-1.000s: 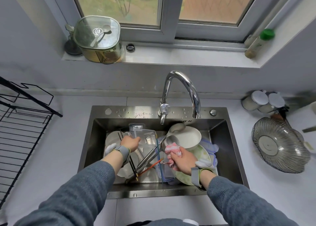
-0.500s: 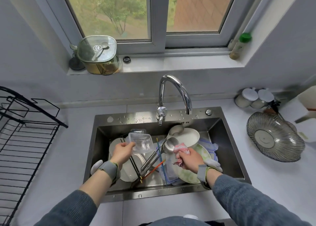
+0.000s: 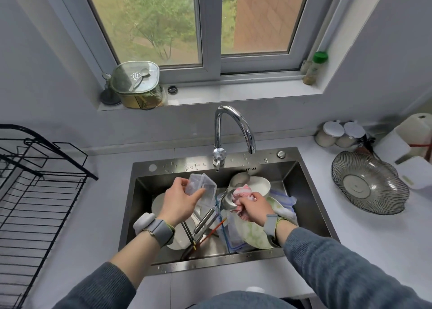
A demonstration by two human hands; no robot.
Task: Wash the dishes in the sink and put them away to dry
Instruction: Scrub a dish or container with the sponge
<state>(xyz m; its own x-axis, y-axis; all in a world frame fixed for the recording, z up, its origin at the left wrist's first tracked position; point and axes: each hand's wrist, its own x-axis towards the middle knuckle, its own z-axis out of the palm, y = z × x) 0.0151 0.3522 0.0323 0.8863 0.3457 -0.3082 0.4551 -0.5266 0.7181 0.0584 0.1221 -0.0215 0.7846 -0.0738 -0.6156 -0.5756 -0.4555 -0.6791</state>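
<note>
Two hands over the stainless steel sink [image 3: 311,192], well apart. Left hand [image 3: 178,201] pinches a clear rectangular plastic container [image 3: 202,188], tilted, lifted off the pile near the sink's back-left, probably to free it for scrubbing. Right hand [image 3: 253,207] clamps a bunched pink dishcloth [image 3: 242,192] above the white plates [image 3: 252,235] at the right side, ready to wipe. Chrome tap [image 3: 233,126] at the back edge, no water visible. Black wire drying rack [image 3: 35,192] waits on the counter's left edge, so far no dishes seen in it.
</note>
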